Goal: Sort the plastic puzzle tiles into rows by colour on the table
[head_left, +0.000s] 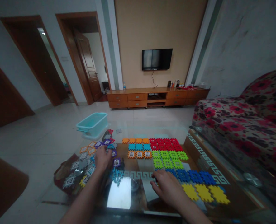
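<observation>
My left hand [102,159] reaches into the loose pile of puzzle tiles on the left, its fingers bent and a little apart. Just beyond its fingertips lie purple window tiles [107,142]; whether they touch is unclear. Palm down, my right hand [168,188] hovers at the near end of the blue tile row [182,175], thumb and forefinger apart with nothing seen between them. Yellow tiles [204,193] lie to its right. Farther back sit rows of green tiles [167,163], red tiles [164,144], light-blue tiles [139,147] and orange tiles [139,141].
The tiles lie on a glass-topped table [138,199] with a patterned border. A turquoise plastic tub [92,123] stands beyond the pile. A flowered sofa [240,121] is on the right. Against the far wall are a wooden TV cabinet [138,97] and a television [156,59].
</observation>
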`<state>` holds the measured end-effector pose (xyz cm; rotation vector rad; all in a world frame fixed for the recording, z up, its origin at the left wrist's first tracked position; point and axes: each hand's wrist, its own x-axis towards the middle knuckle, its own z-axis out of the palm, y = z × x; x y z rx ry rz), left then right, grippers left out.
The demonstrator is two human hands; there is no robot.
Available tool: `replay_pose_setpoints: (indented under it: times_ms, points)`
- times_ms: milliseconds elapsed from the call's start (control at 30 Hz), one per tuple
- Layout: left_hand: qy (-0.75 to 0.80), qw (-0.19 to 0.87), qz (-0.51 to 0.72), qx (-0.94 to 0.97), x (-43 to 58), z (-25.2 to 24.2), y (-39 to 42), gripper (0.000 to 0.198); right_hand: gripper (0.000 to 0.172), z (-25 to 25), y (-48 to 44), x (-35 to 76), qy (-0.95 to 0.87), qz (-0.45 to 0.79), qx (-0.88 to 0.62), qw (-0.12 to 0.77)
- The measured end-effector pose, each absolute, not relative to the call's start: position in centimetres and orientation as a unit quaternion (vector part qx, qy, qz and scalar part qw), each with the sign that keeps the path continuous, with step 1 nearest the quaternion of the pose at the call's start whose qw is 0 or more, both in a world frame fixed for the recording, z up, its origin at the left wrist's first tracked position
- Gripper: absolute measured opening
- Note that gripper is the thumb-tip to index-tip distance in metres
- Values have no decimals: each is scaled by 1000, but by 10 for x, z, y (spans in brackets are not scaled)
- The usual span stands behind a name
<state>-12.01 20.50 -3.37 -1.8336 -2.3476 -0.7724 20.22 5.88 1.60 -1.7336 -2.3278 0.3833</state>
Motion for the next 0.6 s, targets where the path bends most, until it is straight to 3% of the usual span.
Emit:
replay_pose_setpoints:
  times_ms: [200,600]
  points:
    - [-798,83,-147,-578,-183,-27,217,47,23,16,58,205,-791,128,-589,106]
    - [-821,-3,-87,-564,-227,-50,238,53,19,13,61,213,-782,122,-596,134]
